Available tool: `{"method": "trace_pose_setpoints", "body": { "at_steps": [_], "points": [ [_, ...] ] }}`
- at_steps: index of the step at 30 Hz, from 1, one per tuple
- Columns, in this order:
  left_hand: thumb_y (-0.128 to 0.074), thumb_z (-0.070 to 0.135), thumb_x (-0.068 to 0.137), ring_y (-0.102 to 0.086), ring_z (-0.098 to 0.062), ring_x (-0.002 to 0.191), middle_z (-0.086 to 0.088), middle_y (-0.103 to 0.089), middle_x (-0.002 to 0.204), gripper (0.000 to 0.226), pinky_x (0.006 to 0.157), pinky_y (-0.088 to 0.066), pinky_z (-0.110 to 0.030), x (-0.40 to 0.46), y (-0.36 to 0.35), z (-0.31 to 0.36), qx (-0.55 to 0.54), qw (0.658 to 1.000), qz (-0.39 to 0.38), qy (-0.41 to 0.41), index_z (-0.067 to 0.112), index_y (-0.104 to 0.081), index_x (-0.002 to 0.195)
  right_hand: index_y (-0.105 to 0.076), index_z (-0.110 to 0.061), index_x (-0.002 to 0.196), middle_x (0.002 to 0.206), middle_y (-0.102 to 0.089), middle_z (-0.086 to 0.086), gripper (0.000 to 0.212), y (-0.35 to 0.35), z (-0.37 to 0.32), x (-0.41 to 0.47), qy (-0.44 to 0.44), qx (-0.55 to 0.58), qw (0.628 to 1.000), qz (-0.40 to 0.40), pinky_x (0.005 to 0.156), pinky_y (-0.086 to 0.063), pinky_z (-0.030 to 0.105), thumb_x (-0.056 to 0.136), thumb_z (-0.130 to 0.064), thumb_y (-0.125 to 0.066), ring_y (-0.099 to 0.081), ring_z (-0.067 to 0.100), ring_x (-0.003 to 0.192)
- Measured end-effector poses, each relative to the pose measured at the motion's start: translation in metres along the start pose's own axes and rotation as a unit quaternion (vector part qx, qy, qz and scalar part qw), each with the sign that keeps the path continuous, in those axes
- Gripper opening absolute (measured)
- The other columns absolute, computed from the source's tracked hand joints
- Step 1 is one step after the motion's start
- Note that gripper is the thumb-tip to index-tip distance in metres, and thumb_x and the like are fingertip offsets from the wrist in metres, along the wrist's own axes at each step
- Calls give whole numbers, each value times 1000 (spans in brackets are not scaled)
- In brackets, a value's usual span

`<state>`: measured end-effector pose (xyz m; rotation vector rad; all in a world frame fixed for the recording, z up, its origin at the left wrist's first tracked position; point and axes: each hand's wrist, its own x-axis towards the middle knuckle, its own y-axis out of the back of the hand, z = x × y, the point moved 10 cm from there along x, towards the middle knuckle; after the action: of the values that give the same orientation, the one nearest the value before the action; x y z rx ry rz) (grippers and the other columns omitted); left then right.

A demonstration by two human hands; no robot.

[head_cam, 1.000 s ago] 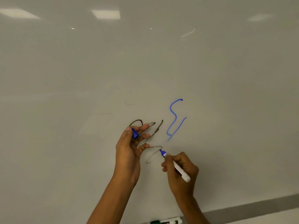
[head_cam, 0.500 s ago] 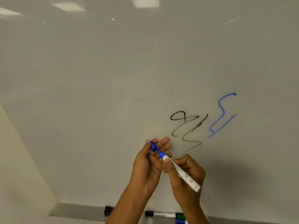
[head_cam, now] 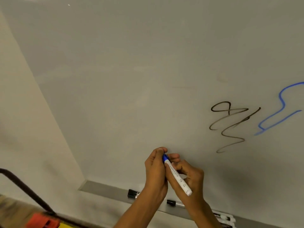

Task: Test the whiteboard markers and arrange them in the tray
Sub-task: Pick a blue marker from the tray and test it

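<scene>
A second ago the right hand (head_cam: 190,176) had the blue marker (head_cam: 177,176) near the whiteboard (head_cam: 115,79), with the cap (head_cam: 165,157) held apart in the left hand (head_cam: 156,168). Now the hands have come together and the cap sits over the tip. The view has swung left, so both scribbles lie further right.

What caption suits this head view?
Both hands press the blue cap onto the white-barrelled marker before the scribbled whiteboard.

2 hands (head_cam: 155,168) capping blue marker (head_cam: 178,177), whiteboard (head_cam: 131,79)
</scene>
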<state>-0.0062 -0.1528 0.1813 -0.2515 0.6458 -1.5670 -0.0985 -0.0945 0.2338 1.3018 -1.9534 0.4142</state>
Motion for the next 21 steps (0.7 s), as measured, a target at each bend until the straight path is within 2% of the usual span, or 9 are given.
{"method": "trace_pose_setpoints", "body": {
  "at_steps": [3, 5, 7, 10, 13, 15, 17, 19, 21],
  "points": [
    [-45, 14, 100, -68, -32, 77, -22, -72, 81, 21, 81, -58, -47, 12, 33, -10, 21, 999, 28, 11, 2, -63, 98, -62, -27, 75, 77, -66, -30, 19, -17, 23, -10, -52, 20, 998, -14, 51, -53, 14, 82, -40, -73, -65, -2, 59],
    [-45, 13, 100, -70, -26, 74, -19, -73, 80, 22, 67, -58, -36, 22, 64, -19, 59, 997, 53, 21, 1, -62, 100, -66, -23, 68, 68, -71, -10, 18, -28, 61, -24, -171, 38, 984, 5, 51, -57, 26, 76, -18, -82, -68, 12, 56],
    [-46, 11, 99, -65, -23, 68, -18, -70, 79, 21, 56, -52, -30, 33, 99, -29, 100, 990, 93, 39, -1, -64, 98, -71, -15, 68, 64, -70, 2, 14, -43, 105, -51, -332, 79, 940, 25, 52, -58, 32, 73, -11, -84, -68, 21, 58],
    [-51, 8, 97, -48, -20, 55, -15, -55, 66, 19, 47, -42, -27, 51, 157, -51, 141, 973, 167, 71, -5, -65, 97, -73, -9, 75, 58, -64, 5, 21, -67, 155, -108, -513, 122, 848, 47, 52, -54, 30, 72, -24, -86, -57, 15, 52],
    [-54, 7, 96, -53, -23, 59, -16, -60, 73, 17, 51, -48, -28, 67, 200, -69, 183, 959, 193, 98, -4, -67, 99, -72, -7, 79, 61, -64, 7, 27, -79, 185, -148, -573, 79, 815, 38, 55, -56, 31, 79, -32, -80, -57, 17, 54],
    [-54, 3, 95, -57, -25, 62, -17, -63, 78, 13, 49, -52, -26, 76, 223, -73, 217, 949, 202, 111, -2, -66, 98, -70, -4, 81, 68, -66, 10, 23, -84, 199, -166, -596, 61, 799, 41, 57, -58, 32, 87, -26, -73, -60, 18, 58],
    [-57, 0, 93, -58, -24, 57, -17, -64, 77, 8, 45, -53, -24, 85, 245, -79, 256, 934, 216, 128, -1, -64, 96, -70, -3, 83, 69, -65, 11, 15, -89, 212, -182, -610, 39, 791, 20, 57, -57, 28, 89, -17, -70, -61, 17, 59],
    [-64, 2, 88, -62, -27, 56, -18, -65, 76, 8, 56, -59, -32, 93, 265, -87, 309, 912, 229, 145, -2, -64, 94, -73, -6, 83, 70, -67, 11, 9, -95, 221, -193, -616, 2, 788, -13, 58, -55, 27, 88, -13, -70, -63, 18, 61],
    [-72, 7, 81, -67, -32, 62, -17, -66, 70, 11, 70, -61, -43, 103, 283, -95, 357, 891, 237, 153, -2, -66, 84, -74, -7, 83, 74, -71, 12, 10, -101, 229, -203, -618, -54, 784, -38, 65, -57, 33, 85, -17, -72, -66, 21, 67]
  ]
}}
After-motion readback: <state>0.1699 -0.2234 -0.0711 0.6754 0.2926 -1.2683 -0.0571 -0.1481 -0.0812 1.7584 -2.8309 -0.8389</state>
